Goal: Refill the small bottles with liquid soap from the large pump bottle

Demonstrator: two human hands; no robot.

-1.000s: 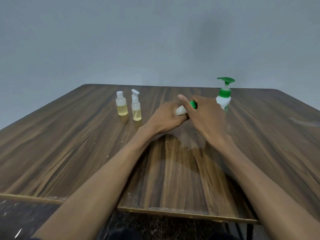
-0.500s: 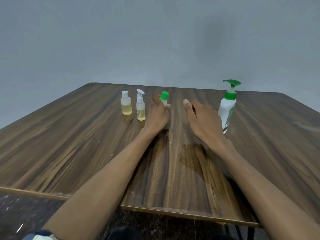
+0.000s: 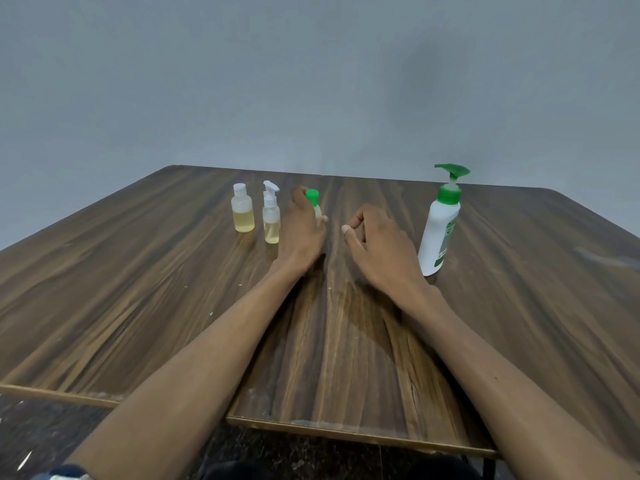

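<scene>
Now your left hand (image 3: pixel 300 233) is wrapped around the small green-capped bottle (image 3: pixel 314 202), standing it upright on the table (image 3: pixel 138 289) just to the right of the small spray bottle (image 3: pixel 270 216); only the cap and a sliver of white body show past your fingers, so you cannot tell from here how full it is or whether its base is fully down on the wood. Your right hand (image 3: pixel 377 247) hovers nearby with its fingers loosely curled and nothing in them. The small flip-cap bottle (image 3: pixel 243 213) and the spray bottle both stand capped with yellowish liquid in their lower halves, and the large pump bottle (image 3: pixel 441 223) stands upright to the right, near your right hand but not touching it. Judging by the cap on the bottle you hold and its place in line with the others, you look to be setting it down, either as a finished refill or ahead of one. If the other two want topping up, your next move calls for letting go cleanly so the light bottle does not tip, then taking one of them, unscrewing its top, and bringing its narrow mouth right under the pump spout; aim matters there, since soap that misses will run down the side.
</scene>
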